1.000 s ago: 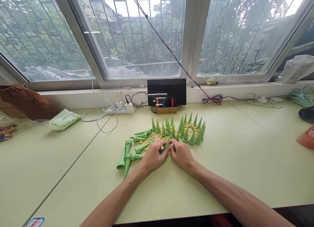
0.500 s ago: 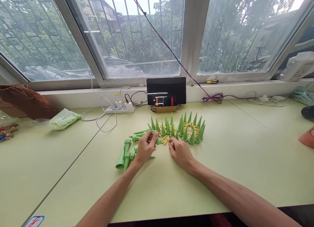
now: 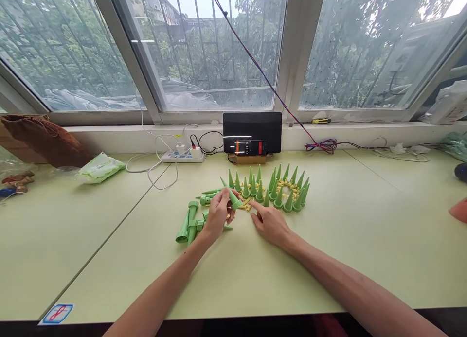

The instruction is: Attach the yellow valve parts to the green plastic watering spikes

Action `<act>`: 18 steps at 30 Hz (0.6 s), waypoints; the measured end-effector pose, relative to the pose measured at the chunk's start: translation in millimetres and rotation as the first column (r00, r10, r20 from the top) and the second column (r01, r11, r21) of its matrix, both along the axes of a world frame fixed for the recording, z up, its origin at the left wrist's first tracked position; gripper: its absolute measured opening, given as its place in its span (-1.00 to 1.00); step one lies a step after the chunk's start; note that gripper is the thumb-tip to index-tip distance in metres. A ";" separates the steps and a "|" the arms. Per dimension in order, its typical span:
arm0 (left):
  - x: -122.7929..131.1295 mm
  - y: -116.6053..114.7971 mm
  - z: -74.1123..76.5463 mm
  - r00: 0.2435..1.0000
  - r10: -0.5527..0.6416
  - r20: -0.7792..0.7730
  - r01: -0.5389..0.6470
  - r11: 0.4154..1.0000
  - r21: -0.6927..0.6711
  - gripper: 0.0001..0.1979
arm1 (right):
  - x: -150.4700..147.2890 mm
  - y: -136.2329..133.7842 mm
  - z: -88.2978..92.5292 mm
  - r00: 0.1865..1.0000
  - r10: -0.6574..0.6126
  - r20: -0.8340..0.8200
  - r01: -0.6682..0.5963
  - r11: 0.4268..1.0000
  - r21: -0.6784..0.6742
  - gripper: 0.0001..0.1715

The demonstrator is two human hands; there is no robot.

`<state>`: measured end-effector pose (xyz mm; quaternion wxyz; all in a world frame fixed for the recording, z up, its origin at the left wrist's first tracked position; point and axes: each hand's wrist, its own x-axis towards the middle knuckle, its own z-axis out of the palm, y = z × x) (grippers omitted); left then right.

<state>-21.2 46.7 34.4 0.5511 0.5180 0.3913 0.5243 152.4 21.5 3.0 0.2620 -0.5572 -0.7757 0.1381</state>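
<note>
A green cone (image 3: 234,199) is gripped in my left hand (image 3: 219,211), its tip tilted up and to the left. My right hand (image 3: 269,222) has its index finger stretched out to small yellow pieces (image 3: 247,206) on the table, thumb apart from it; nothing shows in its grasp. Upright green cones (image 3: 288,204) stand in a ring around more yellow pieces at the right, with further upright cones beside them behind my hands. Several green cones (image 3: 183,232) lie on their sides left of my left hand, some partly hidden by it.
Behind the cones, a phone (image 3: 249,148) leans on a black screen (image 3: 252,124). A power strip (image 3: 183,156) with white cables and a green-white packet (image 3: 100,168) are at the left. Bundled wires (image 3: 321,145) lie near the sill, under a yellow cutter (image 3: 321,121).
My right index finger has stretched out toward the yellow pieces. The cone in my left hand has turned slightly. The whole view has shifted a little.
</note>
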 end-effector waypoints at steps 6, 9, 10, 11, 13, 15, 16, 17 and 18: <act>2.8 -2.1 2.4 0.999 -0.034 0.003 0.034 0.999 -0.003 -0.57 | 1.8 -0.8 4.7 0.995 0.036 0.090 -0.034 0.999 -0.021 -0.58; 3.3 -2.0 3.2 0.999 -0.041 0.014 0.041 0.999 -0.013 -0.58 | 2.4 -1.3 4.7 0.995 0.039 0.096 -0.037 0.999 -0.019 -0.60; 3.3 -1.6 3.2 0.999 -0.043 0.022 0.043 0.999 -0.021 -0.58 | 2.6 -1.3 4.4 0.995 0.036 0.089 -0.034 0.999 -0.019 -0.62; 3.4 -1.2 3.1 0.998 -0.047 0.031 0.048 0.998 -0.031 -0.60 | 2.8 -1.3 4.1 0.996 0.032 0.079 -0.030 0.999 -0.021 -0.63; 3.7 -0.3 2.4 0.997 -0.058 0.049 0.061 0.997 -0.054 -0.62 | 3.2 -1.1 3.2 0.998 0.024 0.056 -0.023 0.999 -0.030 -0.65; 4.3 0.2 1.8 0.995 -0.075 0.061 0.079 0.994 -0.077 -0.64 | 3.6 -0.8 2.6 0.999 0.023 0.031 -0.022 0.999 -0.033 -0.67; 4.7 0.3 1.7 0.995 -0.081 0.064 0.087 0.993 -0.086 -0.64 | 3.8 -0.6 2.4 1.000 0.023 0.019 -0.022 0.999 -0.032 -0.67; 5.1 0.2 1.8 0.994 -0.085 0.066 0.091 0.992 -0.091 -0.64 | 4.0 -0.5 2.4 1.000 0.020 0.007 -0.020 0.999 -0.031 -0.66; 5.4 0.0 2.1 0.994 -0.090 0.064 0.096 0.991 -0.094 -0.63 | 4.1 -0.3 2.5 1.000 0.017 -0.004 -0.017 0.999 -0.034 -0.65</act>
